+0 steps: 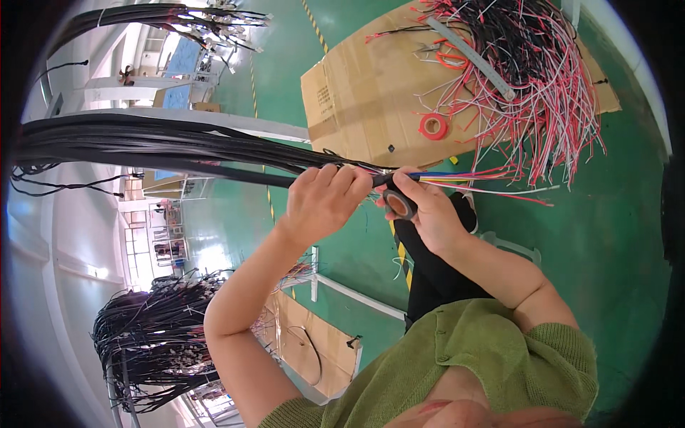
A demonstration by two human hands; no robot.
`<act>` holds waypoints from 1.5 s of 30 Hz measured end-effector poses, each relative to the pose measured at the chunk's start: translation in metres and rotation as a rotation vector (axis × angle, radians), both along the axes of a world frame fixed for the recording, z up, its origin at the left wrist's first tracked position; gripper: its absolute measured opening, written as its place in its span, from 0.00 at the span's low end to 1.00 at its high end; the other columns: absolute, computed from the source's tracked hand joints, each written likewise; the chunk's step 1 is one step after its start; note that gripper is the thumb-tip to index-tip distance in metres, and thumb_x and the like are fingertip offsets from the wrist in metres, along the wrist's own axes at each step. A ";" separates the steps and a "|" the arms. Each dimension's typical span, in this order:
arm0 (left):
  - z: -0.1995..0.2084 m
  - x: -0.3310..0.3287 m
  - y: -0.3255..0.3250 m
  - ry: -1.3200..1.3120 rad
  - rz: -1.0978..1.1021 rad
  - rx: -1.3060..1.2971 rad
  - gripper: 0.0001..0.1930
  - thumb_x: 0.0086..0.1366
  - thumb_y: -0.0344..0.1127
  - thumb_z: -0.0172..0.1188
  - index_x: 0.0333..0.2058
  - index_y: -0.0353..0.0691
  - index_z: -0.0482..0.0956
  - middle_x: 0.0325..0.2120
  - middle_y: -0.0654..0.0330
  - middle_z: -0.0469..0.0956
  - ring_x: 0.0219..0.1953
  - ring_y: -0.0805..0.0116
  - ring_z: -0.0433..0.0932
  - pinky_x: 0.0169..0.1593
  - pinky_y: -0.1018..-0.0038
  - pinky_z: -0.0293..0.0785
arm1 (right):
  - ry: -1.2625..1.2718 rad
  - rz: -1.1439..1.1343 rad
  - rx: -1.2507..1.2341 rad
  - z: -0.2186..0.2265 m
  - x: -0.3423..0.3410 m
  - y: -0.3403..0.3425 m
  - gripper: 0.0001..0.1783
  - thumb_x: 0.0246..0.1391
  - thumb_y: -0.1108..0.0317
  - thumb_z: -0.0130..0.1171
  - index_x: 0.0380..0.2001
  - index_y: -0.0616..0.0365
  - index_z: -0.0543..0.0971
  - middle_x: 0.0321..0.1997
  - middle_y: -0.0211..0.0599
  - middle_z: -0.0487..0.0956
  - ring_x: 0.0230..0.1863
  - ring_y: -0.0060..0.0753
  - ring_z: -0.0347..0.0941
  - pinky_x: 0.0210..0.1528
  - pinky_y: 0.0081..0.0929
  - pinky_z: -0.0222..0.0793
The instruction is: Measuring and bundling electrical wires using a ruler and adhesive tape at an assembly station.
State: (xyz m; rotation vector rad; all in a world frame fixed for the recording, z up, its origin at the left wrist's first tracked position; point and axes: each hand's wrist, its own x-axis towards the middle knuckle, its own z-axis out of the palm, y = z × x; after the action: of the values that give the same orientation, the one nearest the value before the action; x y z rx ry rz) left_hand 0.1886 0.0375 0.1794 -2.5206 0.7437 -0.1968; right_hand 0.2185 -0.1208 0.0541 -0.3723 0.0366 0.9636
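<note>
My left hand (325, 200) is closed around a black cable (257, 177) just short of its end. From that end several coloured wires (492, 173), among them blue, yellow, red and white, fan out to the right. My right hand (432, 214) grips a roll of black tape (399, 205) with a brown core, close beside the cable end. Its thumb lies near where the coloured wires emerge. Both hands nearly meet at this spot, and the fingers partly cover the tape's contact with the cable. A thick bundle of black cables (164, 139) stretches away to the left, behind my left hand.
Ahead, a cardboard sheet (364, 71) carries a red tape roll (433, 126), orange-handled scissors (451, 58), a metal ruler (474, 60) and a heap of red, white and black wires (549, 93). More black harnesses (157, 335) hang at lower left. A white frame bar (360, 296) crosses the green floor.
</note>
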 end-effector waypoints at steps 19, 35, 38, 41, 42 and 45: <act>0.043 0.008 -0.031 0.617 0.484 -0.503 0.12 0.64 0.40 0.59 0.35 0.36 0.74 0.26 0.51 0.76 0.32 0.47 0.75 0.34 0.62 0.70 | -1.078 -0.474 -0.233 0.000 0.007 -0.008 0.10 0.61 0.72 0.51 0.45 0.62 0.73 0.49 0.42 0.72 0.51 0.36 0.69 0.58 0.33 0.60; 0.029 -0.004 -0.035 0.212 0.107 -0.485 0.09 0.56 0.30 0.62 0.37 0.37 0.76 0.23 0.60 0.71 0.24 0.62 0.73 0.25 0.69 0.69 | -0.443 -0.126 0.101 0.001 -0.010 -0.019 0.21 0.57 0.62 0.56 0.50 0.62 0.68 0.51 0.38 0.68 0.49 0.27 0.67 0.51 0.27 0.65; 0.019 -0.006 -0.033 0.096 0.072 -0.298 0.10 0.54 0.29 0.62 0.36 0.38 0.75 0.24 0.62 0.71 0.25 0.66 0.73 0.25 0.71 0.68 | -0.208 -0.035 0.185 0.006 -0.021 -0.028 0.29 0.59 0.52 0.55 0.54 0.63 0.66 0.48 0.38 0.71 0.42 0.26 0.70 0.42 0.27 0.70; 0.016 -0.005 -0.029 0.045 0.074 -0.242 0.10 0.54 0.31 0.62 0.35 0.40 0.74 0.24 0.63 0.71 0.25 0.68 0.73 0.24 0.72 0.66 | -0.018 -0.061 0.396 0.028 -0.015 -0.045 0.28 0.60 0.57 0.56 0.56 0.65 0.67 0.50 0.40 0.74 0.46 0.27 0.71 0.47 0.27 0.69; 0.016 -0.005 -0.028 0.053 0.108 -0.292 0.09 0.56 0.32 0.61 0.35 0.40 0.74 0.24 0.62 0.72 0.25 0.67 0.74 0.25 0.72 0.67 | -0.017 -0.056 0.394 0.026 -0.012 -0.043 0.28 0.60 0.57 0.56 0.56 0.65 0.67 0.50 0.40 0.74 0.46 0.27 0.71 0.47 0.27 0.69; 0.021 -0.003 -0.030 0.165 0.309 -0.555 0.07 0.60 0.33 0.59 0.34 0.37 0.74 0.22 0.59 0.72 0.25 0.63 0.75 0.26 0.68 0.67 | -0.408 -0.039 0.123 -0.003 -0.004 -0.038 0.28 0.59 0.68 0.56 0.60 0.67 0.64 0.54 0.41 0.73 0.49 0.28 0.71 0.52 0.27 0.68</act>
State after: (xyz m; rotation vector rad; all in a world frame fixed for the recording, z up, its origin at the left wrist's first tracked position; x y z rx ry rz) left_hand 0.1854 0.0073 0.1999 -3.1703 0.3799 -0.0948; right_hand 0.2149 -0.1586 0.0512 -0.4468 -0.3832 0.8319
